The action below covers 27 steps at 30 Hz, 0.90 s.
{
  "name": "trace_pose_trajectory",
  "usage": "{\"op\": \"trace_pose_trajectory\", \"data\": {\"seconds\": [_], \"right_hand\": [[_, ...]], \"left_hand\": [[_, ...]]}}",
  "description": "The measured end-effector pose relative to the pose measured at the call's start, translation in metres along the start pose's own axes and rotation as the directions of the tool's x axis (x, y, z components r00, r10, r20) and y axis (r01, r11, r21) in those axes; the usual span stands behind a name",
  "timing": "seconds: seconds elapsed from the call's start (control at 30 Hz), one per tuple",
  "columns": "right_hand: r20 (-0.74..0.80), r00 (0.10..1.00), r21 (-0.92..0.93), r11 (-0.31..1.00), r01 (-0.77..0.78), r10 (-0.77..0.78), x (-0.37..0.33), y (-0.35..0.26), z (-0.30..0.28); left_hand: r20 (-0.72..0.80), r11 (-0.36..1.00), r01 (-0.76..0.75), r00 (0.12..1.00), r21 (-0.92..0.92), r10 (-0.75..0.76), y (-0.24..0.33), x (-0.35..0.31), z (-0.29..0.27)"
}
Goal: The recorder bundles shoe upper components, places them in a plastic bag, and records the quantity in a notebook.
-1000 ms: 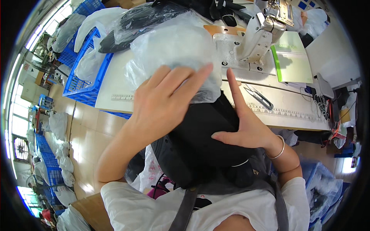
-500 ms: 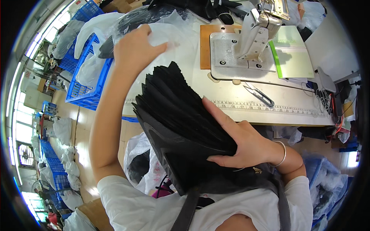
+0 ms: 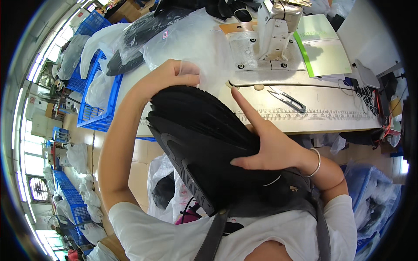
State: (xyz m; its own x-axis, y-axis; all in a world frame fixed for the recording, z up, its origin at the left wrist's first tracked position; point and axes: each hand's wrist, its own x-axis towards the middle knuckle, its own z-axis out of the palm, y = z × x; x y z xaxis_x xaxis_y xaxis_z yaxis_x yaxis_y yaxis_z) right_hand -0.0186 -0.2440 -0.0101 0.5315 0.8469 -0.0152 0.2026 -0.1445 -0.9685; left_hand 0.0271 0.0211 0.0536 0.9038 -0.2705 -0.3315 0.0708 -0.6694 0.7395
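A thick stack of black fabric-like pieces (image 3: 196,117), with layered edges fanned at the top, leans against my body above my lap. Its near face is smooth black, with raised grey patterning down the left side. My right hand (image 3: 274,145) grips the stack's right side, thumb across the near face and index finger stretched up along the edge. Just above the top of the stack, my left hand (image 3: 172,76) pinches the edge of a clear plastic bag (image 3: 185,41). Film covers part of its fingers. The bag lies on the white table (image 3: 278,122).
A sewing machine (image 3: 278,32) stands at the table's back. Thread snips (image 3: 287,99) lie near the printed ruler scale, with a green-edged notebook (image 3: 322,45) to the right. Blue crates (image 3: 98,115) with bagged goods stand left. A bag-filled blue bin (image 3: 374,209) is at lower right.
My left hand has come down and right, from above the bag to its edge, and the film now wraps its fingers. The stack has tipped, its top layers closer together.
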Motion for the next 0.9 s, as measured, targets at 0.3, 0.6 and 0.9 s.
{"op": "trace_pose_trajectory", "data": {"seconds": [0.3, 0.6, 0.9], "right_hand": [[0.066, 0.988, -0.121, 0.984, -0.129, 0.138, 0.02, 0.006, -0.009], [-0.06, 0.998, -0.295, 0.955, 0.013, -0.032, 0.057, 0.019, 0.008], [-0.073, 0.905, -0.577, 0.758, 0.304, -0.419, 0.044, 0.01, 0.022]], "left_hand": [[-0.353, 0.98, -0.171, 0.915, 0.102, 0.196, -0.007, -0.012, 0.041], [-0.441, 0.979, -0.098, 0.882, 0.179, 0.169, -0.022, -0.011, 0.052], [-0.513, 0.904, -0.058, 0.808, 0.423, 0.291, -0.025, -0.016, 0.048]]}}
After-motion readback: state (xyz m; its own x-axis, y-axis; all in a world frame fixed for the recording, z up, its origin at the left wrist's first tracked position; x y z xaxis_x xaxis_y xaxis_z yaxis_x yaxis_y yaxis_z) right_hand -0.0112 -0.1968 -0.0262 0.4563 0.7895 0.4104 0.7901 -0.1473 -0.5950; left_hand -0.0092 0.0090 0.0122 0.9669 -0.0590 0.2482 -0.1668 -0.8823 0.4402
